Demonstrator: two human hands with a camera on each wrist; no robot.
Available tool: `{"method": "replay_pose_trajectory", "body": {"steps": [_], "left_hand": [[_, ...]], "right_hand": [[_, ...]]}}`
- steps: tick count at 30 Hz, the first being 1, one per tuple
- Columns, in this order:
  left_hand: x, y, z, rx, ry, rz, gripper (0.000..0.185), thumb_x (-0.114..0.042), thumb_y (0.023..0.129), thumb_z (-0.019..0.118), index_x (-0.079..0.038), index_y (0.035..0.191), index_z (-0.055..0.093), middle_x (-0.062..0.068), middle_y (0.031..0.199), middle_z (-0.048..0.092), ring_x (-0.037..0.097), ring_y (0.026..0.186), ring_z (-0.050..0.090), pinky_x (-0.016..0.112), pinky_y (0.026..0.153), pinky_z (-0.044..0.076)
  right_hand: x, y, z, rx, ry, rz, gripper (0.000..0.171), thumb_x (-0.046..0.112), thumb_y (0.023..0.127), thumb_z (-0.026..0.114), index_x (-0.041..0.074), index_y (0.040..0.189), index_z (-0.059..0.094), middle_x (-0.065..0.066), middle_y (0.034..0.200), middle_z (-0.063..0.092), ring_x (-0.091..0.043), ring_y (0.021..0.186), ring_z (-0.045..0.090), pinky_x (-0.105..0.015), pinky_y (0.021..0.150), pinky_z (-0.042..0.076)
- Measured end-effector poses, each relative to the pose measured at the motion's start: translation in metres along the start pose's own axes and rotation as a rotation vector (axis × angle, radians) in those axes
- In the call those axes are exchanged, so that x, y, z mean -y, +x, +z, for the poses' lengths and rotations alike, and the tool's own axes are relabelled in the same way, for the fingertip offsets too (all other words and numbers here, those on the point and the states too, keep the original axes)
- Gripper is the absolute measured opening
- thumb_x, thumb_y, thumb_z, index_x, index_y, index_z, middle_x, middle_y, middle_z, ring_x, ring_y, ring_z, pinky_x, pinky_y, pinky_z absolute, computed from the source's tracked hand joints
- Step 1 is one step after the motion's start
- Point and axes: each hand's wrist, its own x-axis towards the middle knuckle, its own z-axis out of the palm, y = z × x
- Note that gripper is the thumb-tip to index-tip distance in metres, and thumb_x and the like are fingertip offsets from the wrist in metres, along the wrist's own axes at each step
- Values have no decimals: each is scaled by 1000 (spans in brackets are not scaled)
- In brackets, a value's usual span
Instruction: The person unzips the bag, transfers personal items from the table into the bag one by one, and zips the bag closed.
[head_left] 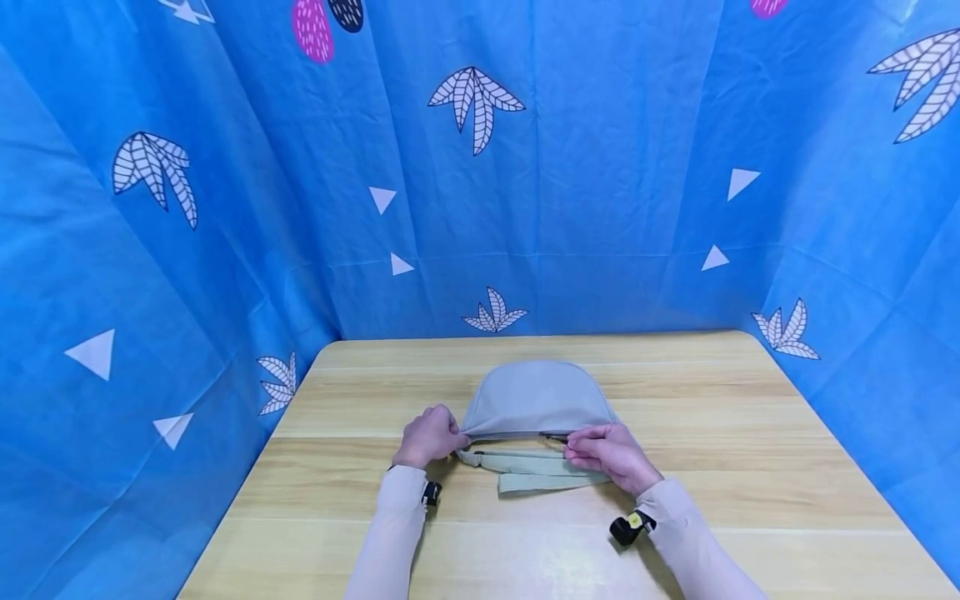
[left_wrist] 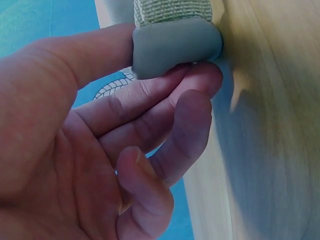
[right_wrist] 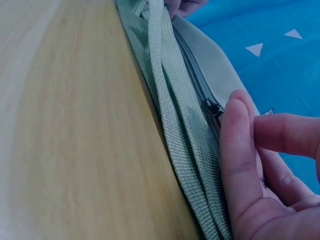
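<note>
The left hand (head_left: 429,435) pinches the end of the grey bag (head_left: 536,400) on the counter (head_left: 750,467). The right hand (head_left: 611,454) pinches its zipper (head_left: 553,437).

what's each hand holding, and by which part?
Left hand pinches the grey waist bag at its left end corner. Right hand has its grip at the zipper pull, fingertips on it.

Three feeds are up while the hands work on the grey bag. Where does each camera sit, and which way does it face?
Head: worn high, facing forward and down at the light wooden table, grey half-round fabric bag, both sleeves and hands.
Left wrist: close behind the left hand, whose fingers pinch the bag's corner.
Right wrist: looks along the woven grey-green strap and zipper; right hand by the zipper pull.
Shared: bag, strap and table appear in all.
</note>
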Motion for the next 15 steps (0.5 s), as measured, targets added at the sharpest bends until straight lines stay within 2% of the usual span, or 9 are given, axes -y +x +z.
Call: {"method": "replay_pose_trajectory", "body": {"steps": [15], "left_hand": [[1, 1, 0, 10, -13, -9, 43, -29, 85, 84, -18, 54, 56, -6, 54, 55, 13, 49, 52, 29, 53, 40]], "right_hand": [[2, -1, -3, 6, -28, -18, 35, -2, 97, 64, -23, 123, 57, -10, 93, 79, -14, 84, 77, -24, 80, 64]]}}
